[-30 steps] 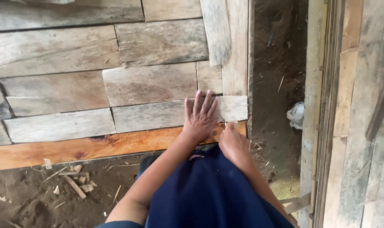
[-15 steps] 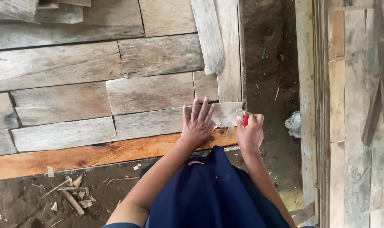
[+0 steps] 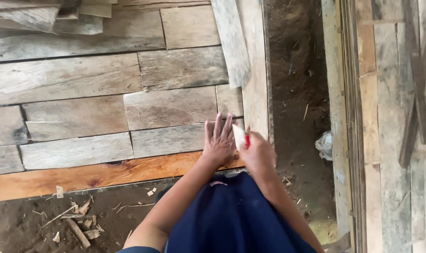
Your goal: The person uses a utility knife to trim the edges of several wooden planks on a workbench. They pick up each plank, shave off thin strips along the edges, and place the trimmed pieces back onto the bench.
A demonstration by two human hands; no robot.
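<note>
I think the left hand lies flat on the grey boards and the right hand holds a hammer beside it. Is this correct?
Not quite. In the head view, the right hand holds no hammer but a small flat whitish piece with a red part. The left hand does lie flat on the grey boards, beside it.

Wood chips (image 3: 77, 227) litter the dirt; a crumpled white bag (image 3: 324, 145) lies in the trench.

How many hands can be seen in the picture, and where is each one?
2. The left hand lies flat on a grey plank. The right hand is just beside it, holding a small red-and-white thing over the plank's end.
</note>
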